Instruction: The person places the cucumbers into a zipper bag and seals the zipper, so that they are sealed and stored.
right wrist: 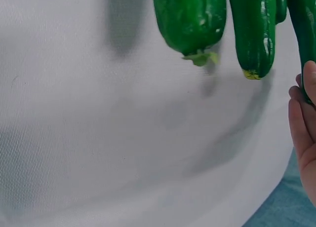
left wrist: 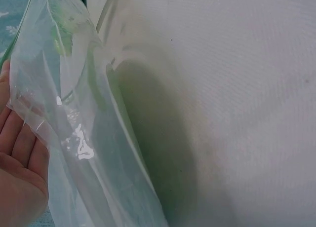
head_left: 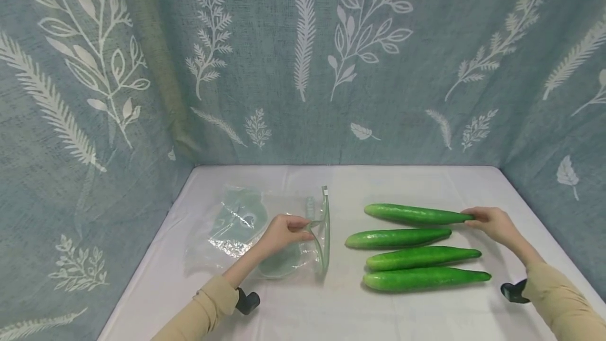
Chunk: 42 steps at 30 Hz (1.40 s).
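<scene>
My left hand point(head_left: 280, 233) pinches the near rim of a clear zip bag point(head_left: 246, 217) with a green zip edge, which lies on the left half of the table. The bag's mouth faces right and gapes slightly. In the left wrist view the clear film point(left wrist: 84, 138) hangs beside the fingers. Over on the right, my right hand point(head_left: 494, 225) holds the thin dark end of the farthest cucumber point(head_left: 412, 213) between thumb and fingers. The right wrist view shows that hand point(right wrist: 306, 118) at the cucumber's tip. The cucumber's pale end points left, toward the bag.
Nearer than the held cucumber lie a shorter cucumber point(head_left: 397, 238), another cucumber point(head_left: 421, 258) and the nearest cucumber point(head_left: 426, 279), roughly parallel. They rest on a white-covered table point(head_left: 341, 314). A blue-green leaf-patterned curtain point(head_left: 265, 67) encloses the back and sides.
</scene>
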Available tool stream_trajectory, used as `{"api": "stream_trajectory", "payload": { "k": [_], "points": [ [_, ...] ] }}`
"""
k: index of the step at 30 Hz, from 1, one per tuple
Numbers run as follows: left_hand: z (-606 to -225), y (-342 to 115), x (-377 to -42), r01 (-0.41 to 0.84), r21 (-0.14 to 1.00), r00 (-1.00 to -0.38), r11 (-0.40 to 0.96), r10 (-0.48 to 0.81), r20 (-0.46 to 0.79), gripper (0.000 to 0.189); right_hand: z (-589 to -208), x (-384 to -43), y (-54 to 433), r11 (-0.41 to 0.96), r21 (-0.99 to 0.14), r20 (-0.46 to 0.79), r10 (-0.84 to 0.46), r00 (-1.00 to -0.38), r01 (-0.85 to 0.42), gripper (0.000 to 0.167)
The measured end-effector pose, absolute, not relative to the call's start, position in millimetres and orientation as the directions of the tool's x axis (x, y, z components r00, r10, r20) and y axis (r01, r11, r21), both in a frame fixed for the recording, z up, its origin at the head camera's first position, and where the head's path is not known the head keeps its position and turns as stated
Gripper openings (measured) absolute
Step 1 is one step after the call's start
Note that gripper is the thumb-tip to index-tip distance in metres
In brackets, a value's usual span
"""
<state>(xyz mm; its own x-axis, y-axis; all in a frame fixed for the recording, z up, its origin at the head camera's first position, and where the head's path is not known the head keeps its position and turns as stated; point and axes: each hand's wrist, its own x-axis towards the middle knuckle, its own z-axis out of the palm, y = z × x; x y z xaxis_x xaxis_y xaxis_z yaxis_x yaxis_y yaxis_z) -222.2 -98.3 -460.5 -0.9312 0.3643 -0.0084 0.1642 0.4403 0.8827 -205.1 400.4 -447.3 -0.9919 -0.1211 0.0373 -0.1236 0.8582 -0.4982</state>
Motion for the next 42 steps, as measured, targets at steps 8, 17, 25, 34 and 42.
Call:
{"api": "stream_trajectory", "payload": {
  "k": [8, 17, 25, 34, 42],
  "points": [
    [-460.2, -98.2, -223.0, 0.151, 0.882, -0.936, 0.446, 0.351, -0.017, 0.040, -438.3, -201.0, 401.7, 0.814, -0.571, 0.032, -0.108, -0.994, -0.107, 0.040],
    [-461.3, -97.2, -224.2, 0.158, 0.883, -0.934, 0.442, 0.358, -0.012, 0.041, -433.0, -199.0, 407.4, 0.770, -0.636, -0.027, -0.083, -0.996, -0.047, 0.048],
    [-460.2, -95.7, -224.3, 0.147, 0.884, -0.938, 0.443, 0.346, -0.018, 0.040, -433.4, -196.5, 408.3, 0.731, -0.682, -0.047, -0.073, -0.996, -0.022, 0.052],
    [-460.9, -97.3, -221.2, 0.147, 0.887, -0.937, 0.438, 0.349, -0.017, 0.040, -440.9, -192.9, 403.9, 0.683, -0.729, -0.103, -0.042, -0.994, 0.047, 0.059],
    [-460.8, -96.5, -221.2, 0.164, 0.875, -0.938, 0.455, 0.346, -0.004, 0.040, -442.8, -194.7, 398.1, 0.624, -0.776, -0.143, -0.037, -0.989, 0.089, 0.061]
  ]
}}
